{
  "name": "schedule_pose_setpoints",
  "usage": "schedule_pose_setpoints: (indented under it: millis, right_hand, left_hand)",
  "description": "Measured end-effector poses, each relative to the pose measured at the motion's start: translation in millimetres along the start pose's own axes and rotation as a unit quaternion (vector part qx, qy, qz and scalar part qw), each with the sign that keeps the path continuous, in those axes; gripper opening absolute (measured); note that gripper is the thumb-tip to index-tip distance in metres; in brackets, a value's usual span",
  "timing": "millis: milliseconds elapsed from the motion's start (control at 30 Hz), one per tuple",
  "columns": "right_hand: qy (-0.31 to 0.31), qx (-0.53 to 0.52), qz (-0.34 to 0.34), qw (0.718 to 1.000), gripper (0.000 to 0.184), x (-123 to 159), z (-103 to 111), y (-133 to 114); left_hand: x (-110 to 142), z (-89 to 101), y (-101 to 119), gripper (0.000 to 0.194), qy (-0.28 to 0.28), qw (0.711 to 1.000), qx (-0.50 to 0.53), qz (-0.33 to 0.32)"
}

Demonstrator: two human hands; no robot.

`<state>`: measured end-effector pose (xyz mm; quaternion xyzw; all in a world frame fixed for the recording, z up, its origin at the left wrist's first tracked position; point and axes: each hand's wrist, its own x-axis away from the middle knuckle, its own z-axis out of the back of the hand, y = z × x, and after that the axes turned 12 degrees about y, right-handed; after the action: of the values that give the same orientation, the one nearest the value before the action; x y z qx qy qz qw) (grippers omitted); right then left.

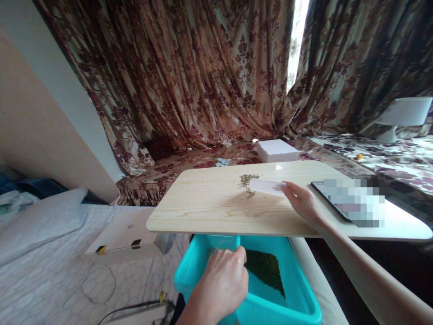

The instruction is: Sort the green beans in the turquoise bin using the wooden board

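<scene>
My right hand (301, 203) reaches over the wooden tabletop (199, 198) and pinches the near end of a white card (266, 187). The card's far end is by a loose scatter of small greenish grains (249, 181) on the wood. Below the table's near edge is a turquoise bin (301, 280) with a divider down its middle. A heap of dark green grains (265, 268) lies in its right compartment; a few pale bits (212, 250) show in the left one. My left hand (226, 277) is closed over the divider, and its fingertips are hidden.
A tablet-like device (333, 203), partly blurred out, lies on the table's right side. Behind the table are a white box (278, 150) and floral curtains (203, 67). Another white box (128, 232), cables and a power strip (142, 313) are on the bed at left. A lamp (404, 115) stands far right.
</scene>
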<state>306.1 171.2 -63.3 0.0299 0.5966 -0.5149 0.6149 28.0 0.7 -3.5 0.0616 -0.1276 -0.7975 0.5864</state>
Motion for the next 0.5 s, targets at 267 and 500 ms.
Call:
schedule_pose_setpoints:
  millis: [267,500]
  right_hand:
    - [-0.012,-0.01,-0.011,1.0,0.033,5,10,-1]
    - [-0.01,-0.023,-0.012,1.0,0.037,13,19,-5]
  left_hand:
    - [3,-0.1,-3,0.034,0.006,1.0,0.003,0.008]
    - [1,0.5,-3,0.034,0.004,1.0,0.003,0.009]
